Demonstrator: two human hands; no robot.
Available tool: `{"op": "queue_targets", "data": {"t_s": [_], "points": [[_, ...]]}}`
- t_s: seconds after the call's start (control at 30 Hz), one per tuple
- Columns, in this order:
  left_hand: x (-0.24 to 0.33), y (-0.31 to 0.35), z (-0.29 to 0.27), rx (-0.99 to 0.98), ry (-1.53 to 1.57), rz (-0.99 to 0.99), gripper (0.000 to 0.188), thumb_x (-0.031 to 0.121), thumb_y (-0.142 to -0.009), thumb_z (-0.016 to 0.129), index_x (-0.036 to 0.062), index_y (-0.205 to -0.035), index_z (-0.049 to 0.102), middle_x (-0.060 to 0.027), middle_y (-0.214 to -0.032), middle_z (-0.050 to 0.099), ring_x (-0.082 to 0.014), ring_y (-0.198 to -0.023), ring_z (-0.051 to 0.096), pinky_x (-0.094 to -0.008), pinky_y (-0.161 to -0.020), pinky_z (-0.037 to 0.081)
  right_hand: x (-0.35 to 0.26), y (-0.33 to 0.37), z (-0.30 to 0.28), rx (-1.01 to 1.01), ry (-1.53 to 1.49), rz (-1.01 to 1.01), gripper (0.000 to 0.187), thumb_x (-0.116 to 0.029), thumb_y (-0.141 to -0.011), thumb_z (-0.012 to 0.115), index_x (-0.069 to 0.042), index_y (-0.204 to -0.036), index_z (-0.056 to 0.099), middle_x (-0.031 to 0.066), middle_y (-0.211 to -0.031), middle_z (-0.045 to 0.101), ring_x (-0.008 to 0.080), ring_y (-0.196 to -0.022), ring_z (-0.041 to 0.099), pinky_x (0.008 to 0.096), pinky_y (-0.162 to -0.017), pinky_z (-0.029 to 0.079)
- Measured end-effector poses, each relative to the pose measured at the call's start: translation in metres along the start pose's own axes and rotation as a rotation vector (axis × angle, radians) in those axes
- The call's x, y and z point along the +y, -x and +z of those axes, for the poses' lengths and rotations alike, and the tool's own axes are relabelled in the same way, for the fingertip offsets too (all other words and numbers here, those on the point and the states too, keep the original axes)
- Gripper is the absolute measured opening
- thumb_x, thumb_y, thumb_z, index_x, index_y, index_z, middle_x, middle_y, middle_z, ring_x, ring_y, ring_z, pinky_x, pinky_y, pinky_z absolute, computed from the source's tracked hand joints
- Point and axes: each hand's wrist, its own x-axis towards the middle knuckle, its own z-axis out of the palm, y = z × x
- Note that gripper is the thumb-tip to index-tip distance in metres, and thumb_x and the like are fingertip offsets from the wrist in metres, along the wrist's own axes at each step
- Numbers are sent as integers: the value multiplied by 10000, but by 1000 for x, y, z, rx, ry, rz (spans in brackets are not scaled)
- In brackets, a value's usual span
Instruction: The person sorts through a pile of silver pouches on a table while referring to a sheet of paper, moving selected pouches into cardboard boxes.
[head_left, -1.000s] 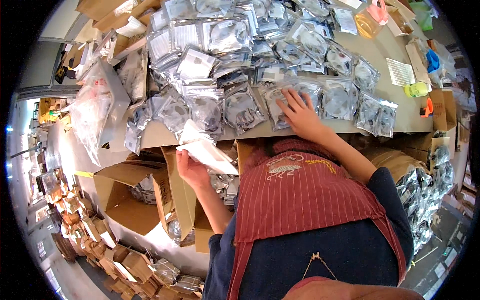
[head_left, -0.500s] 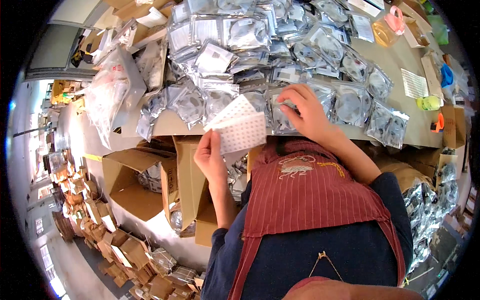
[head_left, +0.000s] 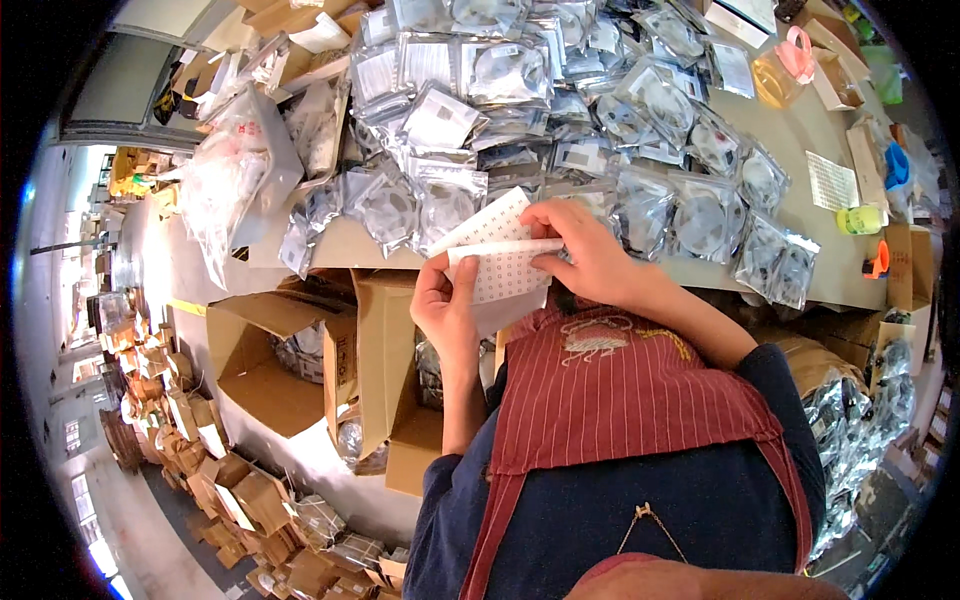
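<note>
Cluttered with silvery pouches (head_left: 640, 200), the table (head_left: 800, 130) edge was where I saw my left hand (head_left: 447, 305) and right hand (head_left: 585, 250) both pinching a dotted, probably sticker, sheet (head_left: 500, 265).

room: worktable (head_left: 330, 248) | pale floor (head_left: 130, 520) crowded with cardboard boxes (head_left: 250, 500) | daylight at left

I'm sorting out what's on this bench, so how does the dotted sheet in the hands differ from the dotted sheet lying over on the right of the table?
The held sheet is gripped by the left hand and right hand; the table sheet lies untouched.
The held sheet is bent and lifted at the table edge; the table sheet lies flat.
The held sheet looks larger in view.
Both are white with rows of small dots.
</note>
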Motion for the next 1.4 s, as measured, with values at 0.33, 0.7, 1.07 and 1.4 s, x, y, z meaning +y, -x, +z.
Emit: {"op": "queue_targets", "data": {"t_s": [0.33, 0.7, 1.07, 1.4], "points": [[2, -6, 0, -38, -123, 19, 195, 160, -857, 755, 7, -843, 633, 16, -737, 606, -37, -642, 477, -183, -590, 380, 13, 6, -19, -60, -422, 295, 230, -59, -833, 702, -27, -1031, 590, 37, -900, 633, 130, -770, 582, 273, -701, 474], [4, -9, 6, -122, -45, 29, 172, 138, -863, 744, -8, -849, 655, 30, -724, 595, -27, -640, 474, -190, -581, 383, 21, 8, -20, 42, -391, 270, 160, -76, -843, 697, -27, -955, 594, 45, -854, 638, 151, -757, 606, 278, -679, 485], [3, -6, -6, -74, -503, 271, 163, 118, -832, 755, 0, -886, 657, -26, -693, 599, -72, -635, 483, -236, -557, 405, 4, -15, -29, -92, 255, -164, 184, -83, -836, 648, -63, -999, 565, 109, -993, 587, 334, -971, 574, 417, -811, 475], [-3, -6, -30, -46, -314, 8, 145, 98, -858, 723, -20, -908, 655, 4, -738, 611, -44, -658, 480, -212, -589, 397, 17, -27, 13, -65, 440, -313, 197, -45, -742, 618, -68, -930, 565, 84, -911, 542, 302, -901, 583, 381, -738, 510]]}}
